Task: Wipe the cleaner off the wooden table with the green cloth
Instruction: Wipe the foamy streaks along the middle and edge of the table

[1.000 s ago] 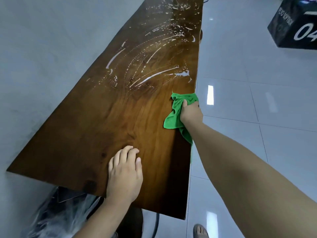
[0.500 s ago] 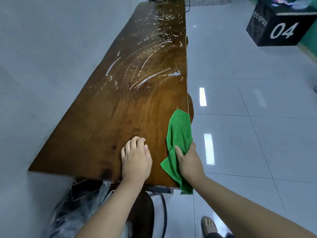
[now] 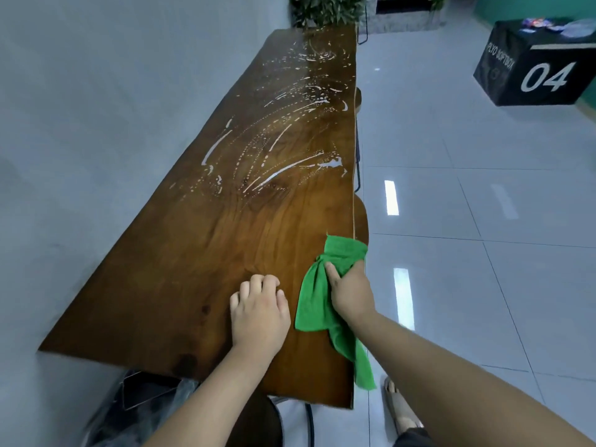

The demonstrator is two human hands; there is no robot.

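A long dark wooden table (image 3: 200, 253) runs away from me along the wall. White streaks of cleaner (image 3: 277, 146) cover its middle and far part; the near part looks bare. My right hand (image 3: 351, 291) grips the bunched green cloth (image 3: 317, 301) at the table's right edge, near the front. One corner of the cloth hangs over that edge. My left hand (image 3: 259, 312) rests palm down on the wood just left of the cloth, its fingers slightly curled.
A grey wall (image 3: 96, 124) borders the table on the left. Shiny white floor tiles (image 3: 483, 221) lie to the right, with a black box marked 04 (image 3: 541, 69) far right. A plant (image 3: 325, 9) stands beyond the far end. My sandalled foot (image 3: 400, 404) shows below the table's corner.
My right hand pulled the cloth back along the right edge towards me, then pushed it slightly forward again. My left hand stayed planted on the wood.
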